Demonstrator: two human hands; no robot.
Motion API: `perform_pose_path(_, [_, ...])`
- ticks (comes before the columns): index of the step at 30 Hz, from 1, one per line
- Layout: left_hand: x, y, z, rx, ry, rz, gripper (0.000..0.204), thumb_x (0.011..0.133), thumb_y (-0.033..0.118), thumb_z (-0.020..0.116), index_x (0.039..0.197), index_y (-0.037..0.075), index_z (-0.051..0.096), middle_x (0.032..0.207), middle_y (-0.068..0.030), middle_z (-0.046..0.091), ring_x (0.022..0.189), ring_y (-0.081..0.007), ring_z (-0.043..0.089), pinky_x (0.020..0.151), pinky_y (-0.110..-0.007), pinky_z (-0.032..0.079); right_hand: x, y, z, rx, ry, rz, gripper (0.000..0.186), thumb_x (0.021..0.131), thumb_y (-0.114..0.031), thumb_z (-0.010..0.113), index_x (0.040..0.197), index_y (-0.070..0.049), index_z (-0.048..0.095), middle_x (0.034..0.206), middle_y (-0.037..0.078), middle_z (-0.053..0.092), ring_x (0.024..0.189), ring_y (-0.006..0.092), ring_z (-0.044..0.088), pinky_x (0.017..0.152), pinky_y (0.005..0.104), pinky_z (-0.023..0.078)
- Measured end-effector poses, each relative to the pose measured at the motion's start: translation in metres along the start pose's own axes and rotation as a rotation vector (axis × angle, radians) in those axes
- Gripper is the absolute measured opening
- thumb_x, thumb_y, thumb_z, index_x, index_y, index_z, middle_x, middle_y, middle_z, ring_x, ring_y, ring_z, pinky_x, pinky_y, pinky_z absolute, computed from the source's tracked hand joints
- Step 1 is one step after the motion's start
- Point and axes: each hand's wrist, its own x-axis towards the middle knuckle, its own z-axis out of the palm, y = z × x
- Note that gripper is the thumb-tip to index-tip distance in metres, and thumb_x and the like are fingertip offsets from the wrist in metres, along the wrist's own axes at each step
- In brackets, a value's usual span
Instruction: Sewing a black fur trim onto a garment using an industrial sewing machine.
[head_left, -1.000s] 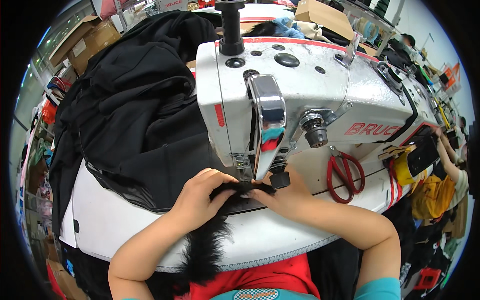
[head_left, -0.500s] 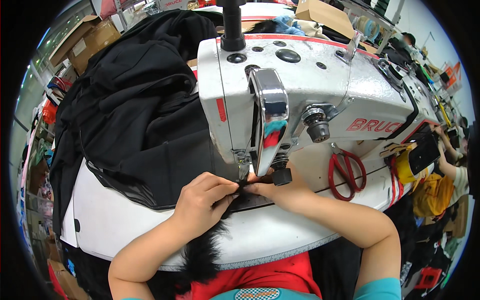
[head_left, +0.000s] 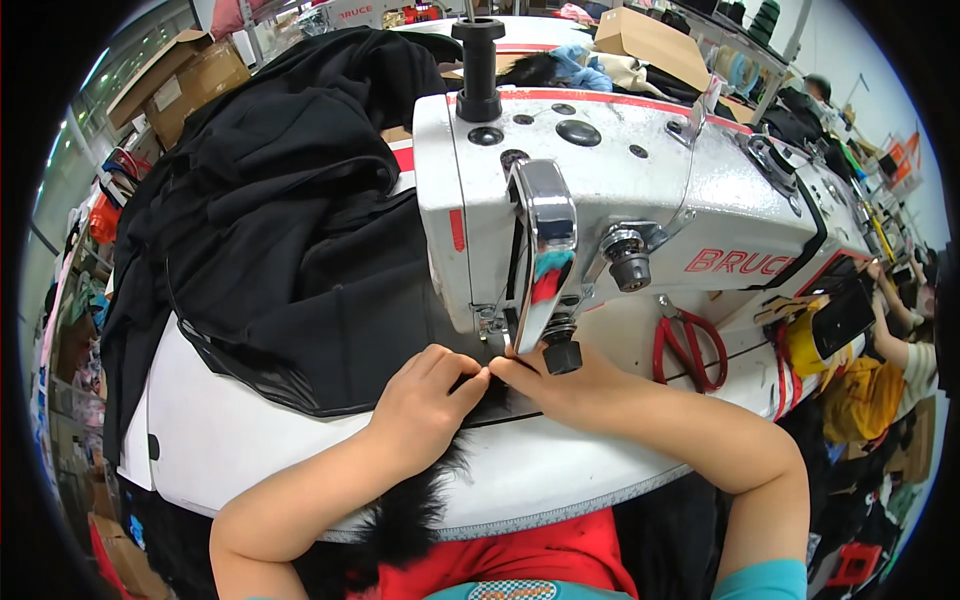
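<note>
My left hand (head_left: 425, 405) pinches the black fur trim (head_left: 405, 515) just in front of the presser foot (head_left: 490, 330) of a white sewing machine (head_left: 630, 170); the trim hangs down over the table edge toward my lap. Close against it, my right hand (head_left: 565, 385) has its thumb and fingers closed at the same black trim, partly hidden behind the machine's needle end. A large heap of black fabric (head_left: 280, 280) lies left of the needle, reaching my left hand. Red-handled scissors (head_left: 708, 355) rest on the machine bed to the right.
Cardboard boxes (head_left: 190, 95) stand behind the fabric at back left and on a back table. The white tabletop (head_left: 240, 450) curves along the front. At far right are another person's arm (head_left: 890, 340), yellow cloth (head_left: 860, 400) and cluttered shelving.
My fingertips have drawn together at the needle, covering more of the trim there. My left hand has shifted slightly right and down. The view has also shifted a little.
</note>
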Motion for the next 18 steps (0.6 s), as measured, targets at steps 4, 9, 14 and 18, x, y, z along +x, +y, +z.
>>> perform_pose_path(4, [0.001, -0.006, -0.002, 0.026, -0.052, 0.053, 0.025, 0.069, 0.004, 0.060, 0.094, -0.001, 0.061, 0.089, -0.0067, 0.054, 0.084, -0.0213, 0.053, 0.068, -0.031, 0.046, -0.003, 0.007, 0.001, -0.210, 0.209, -0.314, 0.023, 0.082, -0.010, 0.052, 0.103, -0.002, 0.054, 0.093, 0.014, 0.057, 0.085, 0.0298, 0.056, 0.070, 0.0420, 0.045])
perform_pose_path(9, [-0.001, -0.009, -0.003, -0.028, -0.083, 0.026, 0.026, 0.071, 0.006, 0.059, 0.097, -0.001, 0.059, 0.091, -0.0063, 0.053, 0.085, -0.0216, 0.053, 0.070, -0.032, 0.046, -0.011, 0.013, 0.006, -0.039, 0.002, -0.138, 0.032, 0.079, -0.008, 0.053, 0.111, -0.004, 0.054, 0.106, 0.013, 0.058, 0.089, 0.0306, 0.057, 0.075, 0.0395, 0.047])
perform_pose_path(14, [-0.004, -0.007, -0.002, -0.002, -0.117, 0.014, 0.025, 0.073, 0.006, 0.059, 0.097, 0.000, 0.059, 0.091, -0.0065, 0.052, 0.086, -0.0223, 0.052, 0.070, -0.032, 0.046, -0.013, 0.019, 0.016, 0.009, 0.199, -0.192, 0.030, 0.078, -0.009, 0.055, 0.107, -0.006, 0.057, 0.110, 0.011, 0.059, 0.087, 0.0284, 0.057, 0.073, 0.0374, 0.048])
perform_pose_path(18, [-0.003, -0.009, 0.000, -0.044, -0.051, 0.000, 0.025, 0.072, 0.006, 0.059, 0.096, 0.000, 0.058, 0.091, -0.0071, 0.052, 0.085, -0.0227, 0.052, 0.069, -0.033, 0.047, -0.013, 0.020, 0.019, -0.155, 0.244, -0.235, 0.025, 0.079, -0.009, 0.054, 0.104, -0.006, 0.058, 0.106, 0.010, 0.060, 0.086, 0.0278, 0.057, 0.070, 0.0382, 0.048])
